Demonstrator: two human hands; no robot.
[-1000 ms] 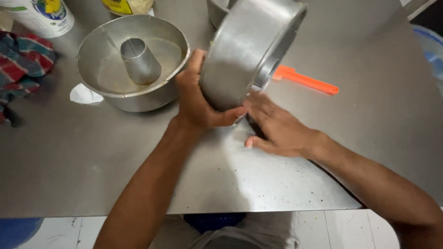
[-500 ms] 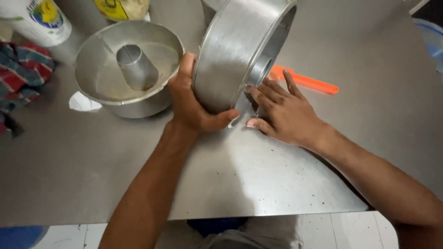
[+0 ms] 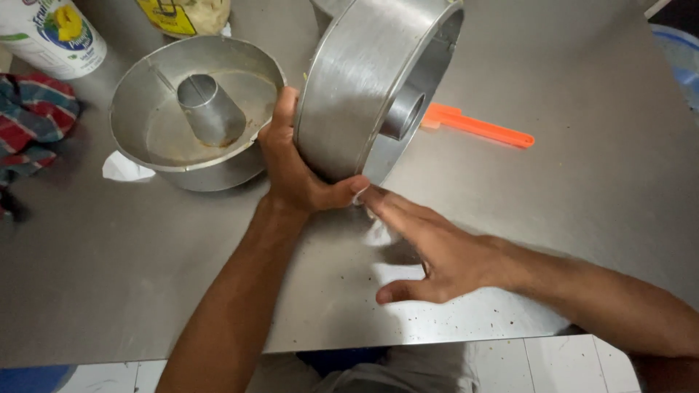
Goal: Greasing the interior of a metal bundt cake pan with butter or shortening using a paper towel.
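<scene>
Left hand (image 3: pixel 295 171) clamped on the tilted tube pan (image 3: pixel 371 80): fingers (image 3: pixel 280 109) spread up the curved outer wall, thumb hooked under the lowest edge, palm pressed to the metal. Right hand (image 3: pixel 429 251) open and flat, fingers (image 3: pixel 389 207) stretched together toward the pan's bottom edge, tips just at it beside the left thumb; whether touching the rim or only the table, cannot tell. Thumb splayed wide toward the table's near edge, nothing gripped.

Held pan: round, deep, dull brushed aluminium, smooth side wall with faint scratches, a central tube visible inside as a short grey cylinder. Stood up on its edge, lowest point of the rim down by the fingertips on the table (image 3: pixel 582 218), top of it leaning away from the wrists. Open mouth turned to the right and slightly away, toward the orange tool; closed base facing the left palm. Axis of the tube running roughly level, left to right, tipped a little upward.

Just left of the left knuckles, a second tube pan (image 3: pixel 145 131), upright on the table, mouth up, its cone-shaped tube rising in the middle, floor stained brownish. Beyond the right fingertips, past the held pan's mouth, an orange plastic tool (image 3: pixel 477 127) lying flat. Farther left of the second pan, a checked cloth (image 3: pixel 33 120) and a scrap of white paper (image 3: pixel 124 167); at the far edge, a white container (image 3: pixel 54 36) and a yellow-labelled container (image 3: pixel 186 14).
</scene>
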